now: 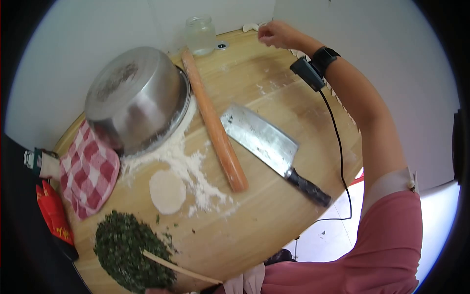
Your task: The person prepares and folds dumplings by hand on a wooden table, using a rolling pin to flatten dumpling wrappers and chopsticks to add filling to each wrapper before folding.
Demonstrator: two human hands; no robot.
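Pale, plain wall [122, 24] behind table [264, 210]; faint vertical seam in it. Greyish-white wall [391, 59] on right, meeting it at corner. Table light wood, visible grain, curved near edge. Pale tiled floor [333, 235] below, thin joint lines, brightly lit.

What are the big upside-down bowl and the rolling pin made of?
The bowl looks like polished metal, probably stainless steel: it is silvery and mirrors its surroundings. The rolling pin seems to be wood, smooth and reddish-brown, perhaps varnished, judging by its warm colour and soft sheen.
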